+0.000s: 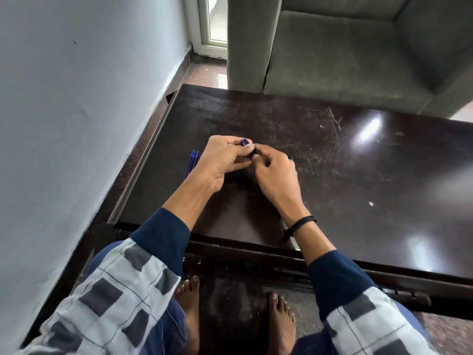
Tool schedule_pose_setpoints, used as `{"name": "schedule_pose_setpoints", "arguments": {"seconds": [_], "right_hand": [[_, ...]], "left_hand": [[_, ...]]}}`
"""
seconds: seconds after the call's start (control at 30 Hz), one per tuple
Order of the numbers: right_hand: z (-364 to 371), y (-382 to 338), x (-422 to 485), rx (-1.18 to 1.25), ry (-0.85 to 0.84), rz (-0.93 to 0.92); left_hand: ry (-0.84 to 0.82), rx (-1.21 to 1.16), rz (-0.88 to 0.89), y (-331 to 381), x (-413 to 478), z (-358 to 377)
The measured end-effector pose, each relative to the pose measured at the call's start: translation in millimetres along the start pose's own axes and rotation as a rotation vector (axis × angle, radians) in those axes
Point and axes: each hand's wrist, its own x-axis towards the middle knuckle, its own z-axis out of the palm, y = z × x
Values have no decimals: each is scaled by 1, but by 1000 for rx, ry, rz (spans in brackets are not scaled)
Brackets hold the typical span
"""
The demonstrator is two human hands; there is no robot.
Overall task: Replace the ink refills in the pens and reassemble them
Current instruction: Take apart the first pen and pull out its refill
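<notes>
Both hands work one dark blue pen over the table, with spare refills lying to the side.

The left hand (225, 157) curls its fingers round one end of the pen (245, 142) and the right hand (276, 175) pinches the other end with bent fingers, the two hands touching above the table (358, 175). The fingers hide whether the barrel is open or closed. A few blue refills (191, 162) lie together on the tabletop just beside the left hand. The likely risk is a small part, perhaps a spring, slipping out as the halves part and rolling off the glossy top. A crooked twist could jam the thread, and a sweeping wrist could scatter the refills.
</notes>
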Motion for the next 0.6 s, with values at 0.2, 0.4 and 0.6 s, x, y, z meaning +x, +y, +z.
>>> {"name": "schedule_pose_setpoints", "arguments": {"seconds": [0.2,0.4,0.6], "right_hand": [[3,0,-3,-5,16,20],[3,-2,-3,76,16,52],[8,-1,0,51,-41,47]], "left_hand": [[3,-14,24,0,-3,1],[8,-15,45,2,-3,0],[43,-36,32,2,-1,-1]]}}
